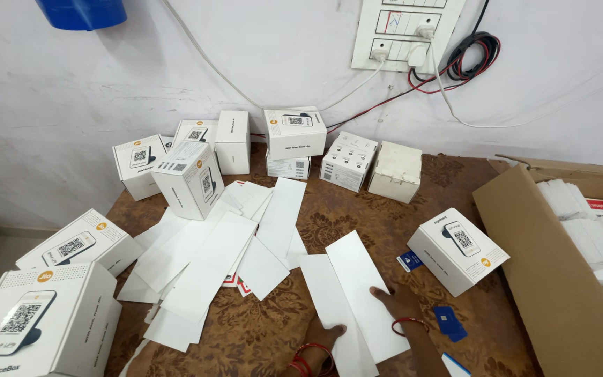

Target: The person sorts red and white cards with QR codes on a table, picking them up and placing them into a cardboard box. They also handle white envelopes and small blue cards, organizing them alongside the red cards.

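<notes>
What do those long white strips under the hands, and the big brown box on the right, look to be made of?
The long white strips look like thin matte card or paper: flat, overlapping, sharp-edged. The big brown box looks like plain corrugated cardboard, dull brown, with folded flaps.

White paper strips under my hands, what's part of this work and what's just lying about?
In hand:
left hand and right hand pressing two white paper strips
white box nearby
blue cards

Lying about:
cardboard carton
stacked white boxes
wall socket board
</notes>
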